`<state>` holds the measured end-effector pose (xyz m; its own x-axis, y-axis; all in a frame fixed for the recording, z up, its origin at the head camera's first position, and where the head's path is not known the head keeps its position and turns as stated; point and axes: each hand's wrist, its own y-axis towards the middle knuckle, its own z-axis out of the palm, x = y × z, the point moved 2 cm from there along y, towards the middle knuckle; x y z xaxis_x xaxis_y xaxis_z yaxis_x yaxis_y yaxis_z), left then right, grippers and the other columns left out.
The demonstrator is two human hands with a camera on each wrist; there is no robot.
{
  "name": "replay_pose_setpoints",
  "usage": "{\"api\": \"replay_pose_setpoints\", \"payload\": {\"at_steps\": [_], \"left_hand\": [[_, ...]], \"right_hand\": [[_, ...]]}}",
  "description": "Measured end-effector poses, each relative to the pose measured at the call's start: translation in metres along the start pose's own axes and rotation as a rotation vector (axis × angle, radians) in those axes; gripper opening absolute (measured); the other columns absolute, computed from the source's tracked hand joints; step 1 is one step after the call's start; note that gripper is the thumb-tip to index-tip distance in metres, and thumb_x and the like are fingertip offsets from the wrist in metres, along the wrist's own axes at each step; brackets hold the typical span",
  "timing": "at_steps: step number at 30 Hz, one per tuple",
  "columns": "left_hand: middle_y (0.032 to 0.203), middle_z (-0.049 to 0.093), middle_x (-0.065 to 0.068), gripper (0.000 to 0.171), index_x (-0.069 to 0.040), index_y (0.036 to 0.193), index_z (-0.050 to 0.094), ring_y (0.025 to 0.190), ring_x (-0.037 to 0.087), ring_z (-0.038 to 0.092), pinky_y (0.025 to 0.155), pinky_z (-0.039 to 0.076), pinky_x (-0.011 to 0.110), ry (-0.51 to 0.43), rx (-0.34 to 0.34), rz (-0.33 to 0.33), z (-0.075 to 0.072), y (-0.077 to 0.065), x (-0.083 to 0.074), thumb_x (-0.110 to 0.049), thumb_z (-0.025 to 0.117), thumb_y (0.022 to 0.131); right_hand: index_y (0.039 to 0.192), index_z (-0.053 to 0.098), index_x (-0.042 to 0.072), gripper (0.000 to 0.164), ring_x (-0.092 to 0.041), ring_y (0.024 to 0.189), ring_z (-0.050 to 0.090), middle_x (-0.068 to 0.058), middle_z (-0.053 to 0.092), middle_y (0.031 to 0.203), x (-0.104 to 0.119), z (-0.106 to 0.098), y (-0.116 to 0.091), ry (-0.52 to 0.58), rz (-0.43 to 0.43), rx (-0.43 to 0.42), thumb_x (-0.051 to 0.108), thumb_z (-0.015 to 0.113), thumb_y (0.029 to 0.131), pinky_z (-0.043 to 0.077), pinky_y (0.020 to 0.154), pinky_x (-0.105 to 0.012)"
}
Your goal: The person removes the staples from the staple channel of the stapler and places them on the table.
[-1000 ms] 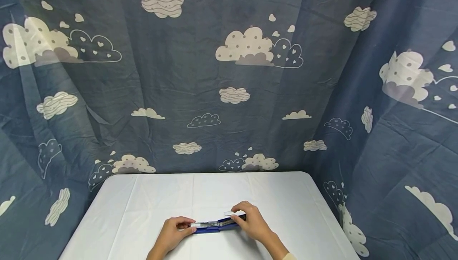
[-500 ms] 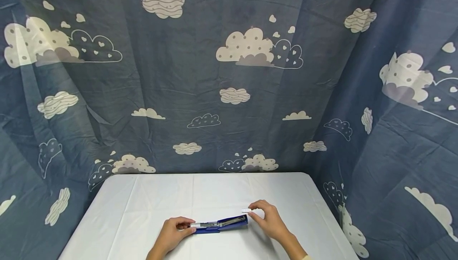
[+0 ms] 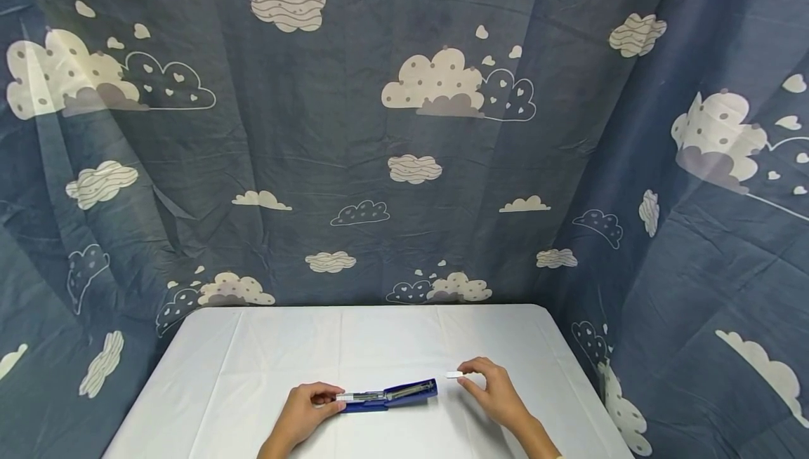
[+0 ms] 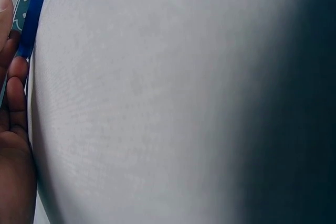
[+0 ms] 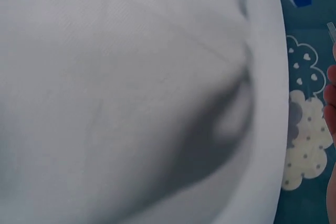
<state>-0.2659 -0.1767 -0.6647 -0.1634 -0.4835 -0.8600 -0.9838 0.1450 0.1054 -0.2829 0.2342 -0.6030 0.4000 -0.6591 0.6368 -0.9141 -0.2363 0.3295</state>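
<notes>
Head view: a blue stapler [image 3: 366, 407], by the look of it, lies opened out flat between the two hands, its near half level and its other half slanting up toward the right hand [image 3: 496, 396]. The left hand [image 3: 303, 413] pinches the stapler's end between thumb and fingers, the thumb on the side nearer the person. Silvery metal shows along the inside, just past the left fingertips. The right hand pinches a small white piece [image 3: 454, 375] between thumb and fingers, just beyond the stapler's raised end and apart from it. In the right wrist view, only the edge of that hand and a sliver of the piece show. Below both hands spreads a white table [image 3: 253, 361], the right hand's shadow on it; beyond them hangs a dark blue curtain [image 3: 354, 122] printed with pale clouds
</notes>
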Motion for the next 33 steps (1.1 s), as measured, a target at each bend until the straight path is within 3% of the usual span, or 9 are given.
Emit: {"api": "replay_pose_setpoints", "payload": {"at_steps": [7, 13, 18, 33], "left_hand": [[0.088, 0.073, -0.011, 0.026, -0.023, 0.102, 0.081, 0.076, 0.001, 0.06, 0.069, 0.051, 0.02, 0.004, -0.011, 0.004, 0.0, 0.0, 0.001, -0.038, 0.087, 0.081], [0.089, 0.074, -0.011, 0.026, -0.024, 0.102, 0.081, 0.076, 0.002, 0.061, 0.07, 0.051, 0.02, -0.012, -0.008, -0.001, 0.0, 0.0, 0.003, -0.038, 0.087, 0.08], [0.09, 0.075, -0.01, 0.026, -0.024, 0.102, 0.081, 0.077, 0.001, 0.061, 0.07, 0.052, 0.02, -0.018, -0.005, -0.006, 0.001, 0.001, 0.004, -0.038, 0.088, 0.08], [0.089, 0.074, -0.009, 0.027, -0.02, 0.101, 0.082, 0.076, 0.0, 0.06, 0.069, 0.051, 0.02, -0.013, -0.027, 0.029, 0.002, -0.001, 0.001, -0.037, 0.087, 0.081]], "right_hand": [[0.106, 0.076, 0.014, 0.016, -0.022, 0.096, 0.069, 0.002, 0.074, 0.101, -0.01, 0.003, -0.006, -0.017, 0.063, 0.028, 0.022, 0.079, 0.092, 0.056, 0.088, -0.048], [0.103, 0.076, 0.016, 0.012, -0.009, 0.092, 0.065, 0.004, 0.073, 0.098, -0.019, 0.008, -0.011, -0.059, 0.081, 0.028, 0.015, 0.079, 0.091, 0.057, 0.086, -0.039], [0.104, 0.074, 0.019, 0.012, -0.003, 0.093, 0.064, 0.008, 0.072, 0.1, -0.027, 0.014, -0.017, -0.085, 0.107, 0.064, 0.018, 0.078, 0.093, 0.057, 0.088, -0.034], [0.106, 0.073, 0.02, 0.013, -0.004, 0.097, 0.065, 0.013, 0.07, 0.102, -0.036, 0.022, -0.024, -0.12, 0.144, 0.097, 0.019, 0.076, 0.093, 0.057, 0.091, -0.032]]}}
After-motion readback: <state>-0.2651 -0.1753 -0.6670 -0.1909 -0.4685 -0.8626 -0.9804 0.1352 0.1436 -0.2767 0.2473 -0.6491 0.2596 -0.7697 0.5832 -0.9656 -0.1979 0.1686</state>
